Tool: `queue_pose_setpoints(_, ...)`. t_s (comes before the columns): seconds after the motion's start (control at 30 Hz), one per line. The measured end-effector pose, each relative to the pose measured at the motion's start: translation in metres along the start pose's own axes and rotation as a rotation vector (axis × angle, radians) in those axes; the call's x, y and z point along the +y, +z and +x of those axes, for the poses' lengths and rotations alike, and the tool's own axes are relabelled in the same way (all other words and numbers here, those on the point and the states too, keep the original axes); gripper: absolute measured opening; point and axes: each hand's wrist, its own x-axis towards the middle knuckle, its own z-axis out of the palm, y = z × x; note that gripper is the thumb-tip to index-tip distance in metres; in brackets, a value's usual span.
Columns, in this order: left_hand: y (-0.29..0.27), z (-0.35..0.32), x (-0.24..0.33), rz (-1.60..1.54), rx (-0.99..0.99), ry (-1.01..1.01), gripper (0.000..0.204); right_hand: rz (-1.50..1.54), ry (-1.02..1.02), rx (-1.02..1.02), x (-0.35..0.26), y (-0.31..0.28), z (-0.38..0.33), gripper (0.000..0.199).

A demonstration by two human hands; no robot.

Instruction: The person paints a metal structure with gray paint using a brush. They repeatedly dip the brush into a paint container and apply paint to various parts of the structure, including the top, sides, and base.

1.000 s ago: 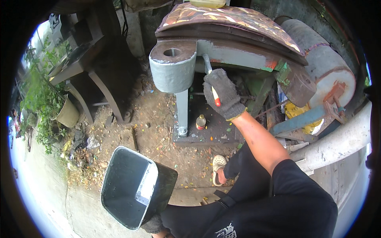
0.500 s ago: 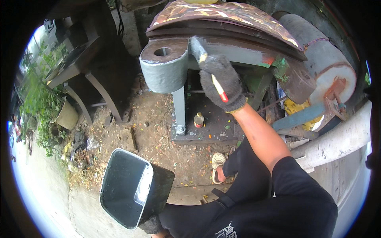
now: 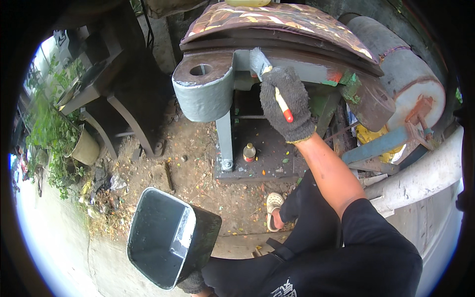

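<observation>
My right hand, in a dark grey knit glove, is closed round a paintbrush with a pale, red-tipped handle. Its grey-coated bristles touch the front face of a metal frame, beside a rounded end with a hole through its top. Grey paint covers much of that end and the bar; patches of brown, orange and green show farther right. Low at the left, my gloved left hand is mostly hidden under a dark square bucket, which it holds tilted. A grey paint smear marks the bucket's inner wall.
A small glass bottle stands on the dark base plate beneath the frame. A patterned cushion lies on top. To the right are a grey cylinder and a white pipe; at the left, a potted plant and dark curved metal legs.
My right hand has moved the brush slightly to the right along the frame's face. The bucket in my left hand stays almost in place.
</observation>
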Motion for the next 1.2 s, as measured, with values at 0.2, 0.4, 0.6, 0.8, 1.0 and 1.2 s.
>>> queue_pose_setpoints(0.2, -0.001, 0.002, 0.013, 0.127, 0.004, 0.097, 0.037, 0.169, -0.109, 0.094, 0.008, 0.016, -0.002, 0.017)
queue_pose_setpoints(0.4, 0.010, -0.003, -0.016, 0.107, -0.001, 0.025, 0.038, 0.213, -0.163, 0.106, 0.006, -0.001, 0.000, 0.019)
queue_pose_setpoints(0.6, 0.024, -0.112, -0.184, 0.548, -0.495, -0.090, 0.063, 0.194, -0.038, 0.030, -0.010, 0.004, 0.009, 0.022)
queue_pose_setpoints(0.8, 0.008, -0.011, -0.043, 0.083, 0.012, 0.058, 0.037, 0.210, -0.178, 0.093, 0.000, 0.021, 0.008, 0.019)
queue_pose_setpoints(1.0, 0.003, -0.006, -0.007, 0.316, -0.047, 0.304, 0.036, 0.110, -0.079, 0.074, 0.005, -0.008, 0.006, 0.020)
queue_pose_setpoints(1.2, 0.014, -0.031, -0.055, 0.264, -0.115, 0.098, 0.048, 0.108, -0.069, 0.048, 0.004, 0.002, 0.009, 0.018)
